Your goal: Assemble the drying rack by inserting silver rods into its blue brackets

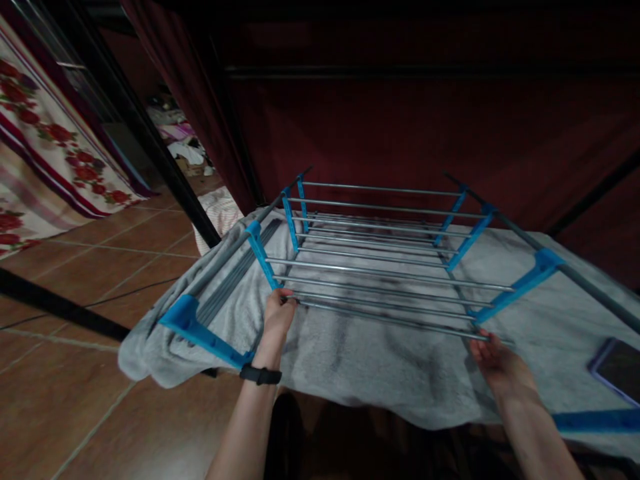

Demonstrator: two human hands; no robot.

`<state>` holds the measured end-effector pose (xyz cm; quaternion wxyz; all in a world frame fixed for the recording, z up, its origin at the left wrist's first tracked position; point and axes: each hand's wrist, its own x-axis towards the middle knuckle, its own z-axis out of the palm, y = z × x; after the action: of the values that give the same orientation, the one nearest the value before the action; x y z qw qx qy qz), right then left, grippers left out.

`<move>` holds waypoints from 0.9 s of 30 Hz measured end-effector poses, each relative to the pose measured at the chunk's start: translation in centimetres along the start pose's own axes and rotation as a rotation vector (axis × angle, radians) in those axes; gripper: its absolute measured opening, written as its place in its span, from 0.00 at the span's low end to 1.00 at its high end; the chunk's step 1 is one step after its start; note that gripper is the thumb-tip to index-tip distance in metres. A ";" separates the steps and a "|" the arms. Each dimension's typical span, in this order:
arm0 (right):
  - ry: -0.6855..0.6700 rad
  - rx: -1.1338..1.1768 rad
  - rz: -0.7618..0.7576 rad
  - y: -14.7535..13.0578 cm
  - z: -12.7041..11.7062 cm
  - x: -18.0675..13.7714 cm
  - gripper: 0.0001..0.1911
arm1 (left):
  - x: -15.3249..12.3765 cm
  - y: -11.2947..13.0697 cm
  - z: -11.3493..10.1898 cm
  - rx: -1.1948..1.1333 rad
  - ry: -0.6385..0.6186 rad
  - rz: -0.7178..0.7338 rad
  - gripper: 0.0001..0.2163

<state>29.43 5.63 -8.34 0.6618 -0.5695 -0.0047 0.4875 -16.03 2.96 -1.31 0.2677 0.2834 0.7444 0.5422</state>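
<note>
A metal rod (385, 317) runs crosswise in front of me. My left hand (280, 311) is closed on its left end, and a dark band is around that wrist. At the rod's right end, my right hand (493, 359) pinches it near a blue bracket. Behind lies a partly assembled rack of thin silver rods (350, 268), joined by blue plastic brackets (525, 287) on grey side tubes (600, 299). Left of my left hand, another blue bracket (200, 330) slants toward me.
A grey blanket (350, 363) lies under the rack. Several loose rods (235, 270) rest together at the left. A phone (620, 370) and another blue piece (597, 421) are at the right. Dark posts (145, 127) and maroon curtains (400, 127) surround the surface; tiled floor (125, 273) shows left.
</note>
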 end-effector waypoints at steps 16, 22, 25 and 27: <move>-0.002 0.020 0.029 -0.1 0.1 -0.1 0.13 | -0.9 0.1 1.5 -0.851 -0.079 -0.383 0.10; -0.009 -0.011 0.009 0.0 0.1 -0.3 0.11 | -0.8 0.0 1.9 -0.868 -0.080 -0.430 0.10; -0.011 -0.004 0.019 0.0 0.4 -0.6 0.12 | -1.0 0.0 2.2 -0.862 -0.093 -0.438 0.10; -0.005 0.011 0.036 0.0 0.6 -0.8 0.13 | -1.2 0.0 2.4 -0.866 -0.102 -0.442 0.10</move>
<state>28.67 5.61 -7.72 0.6561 -0.5648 0.0067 0.5005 -13.50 3.63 -1.88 0.5059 0.0073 0.4789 0.7174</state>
